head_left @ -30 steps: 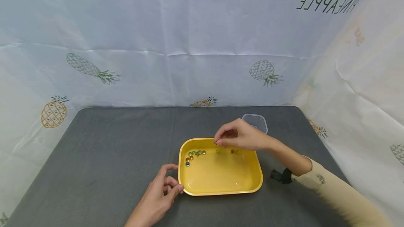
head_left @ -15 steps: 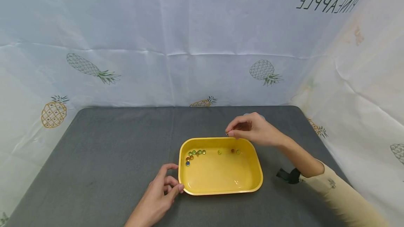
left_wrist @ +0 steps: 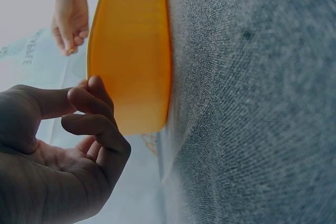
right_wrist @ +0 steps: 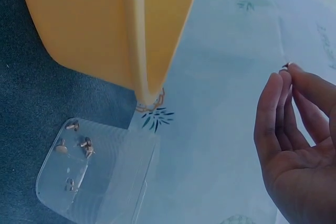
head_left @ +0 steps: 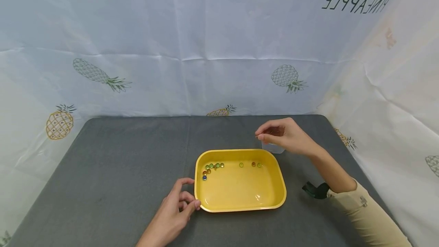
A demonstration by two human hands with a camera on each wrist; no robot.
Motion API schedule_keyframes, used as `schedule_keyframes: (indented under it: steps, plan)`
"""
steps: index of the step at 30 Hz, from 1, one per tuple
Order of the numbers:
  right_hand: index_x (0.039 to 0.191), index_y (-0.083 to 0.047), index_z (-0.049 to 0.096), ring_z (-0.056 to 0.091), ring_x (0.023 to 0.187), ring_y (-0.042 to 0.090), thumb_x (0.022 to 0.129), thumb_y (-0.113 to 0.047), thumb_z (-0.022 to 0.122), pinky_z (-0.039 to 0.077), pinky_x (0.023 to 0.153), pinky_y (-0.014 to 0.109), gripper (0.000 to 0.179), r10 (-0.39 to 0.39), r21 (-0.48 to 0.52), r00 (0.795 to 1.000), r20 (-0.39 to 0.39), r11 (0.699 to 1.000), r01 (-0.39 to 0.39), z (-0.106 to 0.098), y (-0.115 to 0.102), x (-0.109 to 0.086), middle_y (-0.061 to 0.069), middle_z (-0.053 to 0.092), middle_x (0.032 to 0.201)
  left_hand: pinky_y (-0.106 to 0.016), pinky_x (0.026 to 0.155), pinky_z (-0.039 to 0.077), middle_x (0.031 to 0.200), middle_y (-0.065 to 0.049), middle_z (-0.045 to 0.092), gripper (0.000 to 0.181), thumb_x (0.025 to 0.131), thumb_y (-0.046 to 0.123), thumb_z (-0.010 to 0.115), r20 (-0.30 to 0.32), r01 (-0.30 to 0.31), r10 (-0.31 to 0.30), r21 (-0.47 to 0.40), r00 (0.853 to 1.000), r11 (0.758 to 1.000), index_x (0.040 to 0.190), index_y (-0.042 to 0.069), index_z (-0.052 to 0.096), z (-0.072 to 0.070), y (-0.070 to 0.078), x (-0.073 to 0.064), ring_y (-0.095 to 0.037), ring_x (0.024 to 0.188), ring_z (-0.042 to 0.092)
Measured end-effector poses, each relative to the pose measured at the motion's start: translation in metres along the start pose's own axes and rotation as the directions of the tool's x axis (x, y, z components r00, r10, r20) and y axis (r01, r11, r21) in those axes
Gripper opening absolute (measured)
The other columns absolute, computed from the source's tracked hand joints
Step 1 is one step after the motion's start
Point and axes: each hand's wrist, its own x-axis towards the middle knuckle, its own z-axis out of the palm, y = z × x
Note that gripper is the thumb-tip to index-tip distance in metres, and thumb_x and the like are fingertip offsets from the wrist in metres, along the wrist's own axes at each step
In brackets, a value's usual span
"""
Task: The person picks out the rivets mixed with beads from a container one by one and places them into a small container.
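Observation:
My left hand (head_left: 170,213) holds the left edge of a yellow tray (head_left: 240,209), with its fingers bent at the rim in the left wrist view. Beyond the tray's back right corner, my right hand (head_left: 286,137) pinches a small metal piece (right_wrist: 286,66) between thumb and fingertips; its exact kind is too small to tell. Beneath that hand stands a clear plastic box (head_left: 273,148), partly hidden in the head view. Several small metal pieces with flat round heads (right_wrist: 62,148) lie inside the box.
Green, amber and blue glass marbles (head_left: 211,166) cluster at the tray's back left. A few more, including an amber marble (head_left: 253,164), lie at its back right. A grey cloth (head_left: 113,178) covers the table, and a pineapple-print curtain (head_left: 192,87) hangs behind.
My right hand, pinching the small metal piece, has moved from over the tray's back rim to the right and away, over the clear box. A green marble has rolled slightly right. The left hand stays put.

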Motion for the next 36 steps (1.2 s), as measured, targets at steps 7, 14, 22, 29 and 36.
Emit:
schedule_keyframes:
  steps: [7, 14, 22, 29, 36]
  plan:
    - [0.115, -0.007, 0.079, 0.073, 0.081, 0.014, 0.101, -0.002, 0.075, 0.065, 0.078, 0.032, 0.016, -0.032, 0.005, 0.998, -0.049, 0.999, 0.032, -0.006, 0.008, -0.003, 0.002, 0.078, 0.098, -0.025, 0.06, 0.045, 0.091, -0.004, 0.073, 0.058, 0.104, 0.015, 0.074, -0.008, 0.009, -0.009, 0.003, 1.0, 1.0, 0.151, 0.005, 0.043, 0.0, 0.0, 0.0, -0.015, 0.067, 0.061]
    - [0.116, -0.006, 0.079, 0.075, 0.085, 0.016, 0.101, -0.003, 0.075, 0.064, 0.079, 0.027, 0.015, -0.016, -0.023, 0.994, -0.112, 1.0, 0.014, -0.01, 0.014, -0.008, 0.023, 0.077, 0.106, -0.025, 0.059, 0.045, 0.091, -0.004, 0.073, 0.058, 0.104, 0.015, 0.074, -0.003, 0.003, -0.003, 0.0, 1.0, 1.0, 0.151, 0.005, 0.043, 0.0, -0.001, -0.001, -0.014, 0.066, 0.06]
    - [0.117, -0.004, 0.078, 0.075, 0.083, 0.01, 0.102, -0.004, 0.074, 0.063, 0.079, 0.023, 0.015, 0.004, -0.03, 0.985, -0.17, 1.0, -0.009, -0.015, 0.021, -0.015, 0.006, 0.08, 0.104, -0.025, 0.059, 0.044, 0.09, -0.004, 0.072, 0.058, 0.104, 0.015, 0.074, -0.007, 0.005, -0.005, 0.004, 1.0, 1.0, 0.151, 0.006, 0.043, 0.0, -0.001, 0.0, -0.014, 0.066, 0.06]
    - [0.118, -0.001, 0.077, 0.072, 0.079, 0.012, 0.103, -0.005, 0.074, 0.06, 0.075, 0.021, 0.016, -0.002, -0.032, 0.982, -0.187, 0.999, -0.004, -0.017, 0.028, -0.014, -0.004, 0.077, 0.095, -0.025, 0.059, 0.044, 0.091, -0.004, 0.073, 0.058, 0.104, 0.015, 0.074, -0.009, 0.01, -0.01, 0.005, 1.0, 1.0, 0.151, 0.005, 0.043, 0.0, -0.001, 0.001, -0.015, 0.068, 0.06]
    - [0.118, 0.0, 0.077, 0.071, 0.079, 0.012, 0.103, -0.007, 0.074, 0.06, 0.075, 0.02, 0.016, 0.029, -0.063, 0.977, -0.21, 0.997, -0.043, -0.018, 0.038, -0.014, 0.013, 0.075, 0.093, -0.025, 0.059, 0.044, 0.091, -0.004, 0.072, 0.058, 0.104, 0.015, 0.074, 0.0, 0.008, -0.008, -0.003, 1.0, 1.0, 0.151, 0.005, 0.042, 0.0, -0.001, 0.0, -0.015, 0.068, 0.061]
